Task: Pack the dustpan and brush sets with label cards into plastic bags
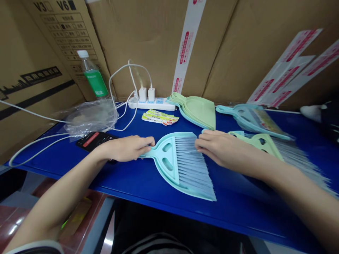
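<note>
A light-blue hand brush [173, 160] lies nested in a matching dustpan [159, 164], grey bristles fanned toward the right. My left hand [132, 146] is closed round their handles at the left end. At the upper right edge of the bristles, my right hand [214, 144] has its fingers pinched together. A thin pale strand seems to run from the bristles to those fingertips; what they hold is too small to make out. Behind my right forearm lie a green brush [261, 141] and grey bristles, partly covered.
Stacked green and blue dustpans [200, 109] and a bagged blue set [254, 118] lie along the back. Colourful labels [160, 118], a power strip [159, 103] with white cables, a plastic bag [90, 116], a bottle [94, 77] and a phone [91, 141] are also on the blue table.
</note>
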The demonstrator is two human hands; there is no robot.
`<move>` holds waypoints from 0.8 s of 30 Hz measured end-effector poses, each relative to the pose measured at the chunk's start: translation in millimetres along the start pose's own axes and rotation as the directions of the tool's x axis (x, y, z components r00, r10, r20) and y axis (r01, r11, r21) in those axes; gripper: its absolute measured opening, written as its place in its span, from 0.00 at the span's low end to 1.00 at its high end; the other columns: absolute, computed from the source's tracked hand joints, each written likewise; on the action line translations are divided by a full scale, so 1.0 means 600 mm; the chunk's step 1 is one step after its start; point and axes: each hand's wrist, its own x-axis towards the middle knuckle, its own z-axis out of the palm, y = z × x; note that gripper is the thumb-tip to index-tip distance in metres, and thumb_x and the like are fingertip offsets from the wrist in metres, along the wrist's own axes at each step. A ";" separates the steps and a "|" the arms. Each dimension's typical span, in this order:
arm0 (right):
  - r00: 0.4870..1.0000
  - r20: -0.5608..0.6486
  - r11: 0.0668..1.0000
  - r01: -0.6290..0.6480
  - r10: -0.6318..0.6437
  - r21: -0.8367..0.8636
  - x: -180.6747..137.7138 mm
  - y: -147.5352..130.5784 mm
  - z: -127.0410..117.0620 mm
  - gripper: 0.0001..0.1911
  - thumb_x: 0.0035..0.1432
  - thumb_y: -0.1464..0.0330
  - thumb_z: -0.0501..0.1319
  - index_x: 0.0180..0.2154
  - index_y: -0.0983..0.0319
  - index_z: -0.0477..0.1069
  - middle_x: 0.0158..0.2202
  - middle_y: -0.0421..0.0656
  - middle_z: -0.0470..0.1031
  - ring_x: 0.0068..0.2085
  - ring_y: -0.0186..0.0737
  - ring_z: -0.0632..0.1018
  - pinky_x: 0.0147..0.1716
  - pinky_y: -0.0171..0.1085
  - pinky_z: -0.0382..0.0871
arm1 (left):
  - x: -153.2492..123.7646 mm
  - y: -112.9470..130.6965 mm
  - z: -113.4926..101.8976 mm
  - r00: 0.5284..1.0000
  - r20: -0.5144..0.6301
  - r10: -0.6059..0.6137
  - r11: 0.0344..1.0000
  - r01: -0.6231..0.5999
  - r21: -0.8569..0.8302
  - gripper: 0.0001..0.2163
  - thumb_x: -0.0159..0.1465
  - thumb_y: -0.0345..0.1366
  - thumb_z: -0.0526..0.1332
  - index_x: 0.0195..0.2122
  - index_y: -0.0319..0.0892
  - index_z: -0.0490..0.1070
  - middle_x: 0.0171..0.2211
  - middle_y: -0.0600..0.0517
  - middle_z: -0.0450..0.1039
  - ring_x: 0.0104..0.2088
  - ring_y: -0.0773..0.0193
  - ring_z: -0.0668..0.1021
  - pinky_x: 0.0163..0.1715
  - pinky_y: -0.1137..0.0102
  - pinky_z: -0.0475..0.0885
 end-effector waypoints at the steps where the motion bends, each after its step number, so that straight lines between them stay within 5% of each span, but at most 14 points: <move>1: 1.000 0.009 1.000 -0.013 0.013 0.007 0.000 0.001 0.001 0.15 0.63 0.76 0.49 0.26 0.60 0.65 0.24 0.43 0.69 0.28 0.40 0.69 0.27 0.37 0.60 | 0.000 0.000 0.000 1.000 0.002 0.000 1.000 0.000 0.000 0.09 0.68 0.41 0.43 0.35 0.45 0.57 0.23 0.57 0.60 0.24 0.66 0.67 0.26 0.72 0.60; 10: 0.994 0.083 0.995 -0.071 0.065 0.071 -0.002 0.008 0.001 0.14 0.65 0.71 0.49 0.26 0.59 0.64 0.25 0.43 0.70 0.28 0.40 0.70 0.28 0.38 0.61 | 0.000 0.001 0.000 1.000 -0.009 0.014 1.000 -0.014 0.017 0.08 0.68 0.40 0.43 0.34 0.45 0.56 0.23 0.58 0.59 0.24 0.67 0.65 0.26 0.72 0.59; 24: 1.000 -0.011 0.999 -0.002 0.002 0.046 0.003 0.006 0.004 0.15 0.65 0.73 0.48 0.26 0.59 0.63 0.25 0.42 0.70 0.27 0.40 0.70 0.29 0.38 0.60 | 0.009 -0.002 0.007 0.998 -0.038 0.057 0.998 -0.058 -0.013 0.16 0.69 0.46 0.44 0.28 0.44 0.55 0.23 0.57 0.58 0.24 0.68 0.64 0.26 0.72 0.59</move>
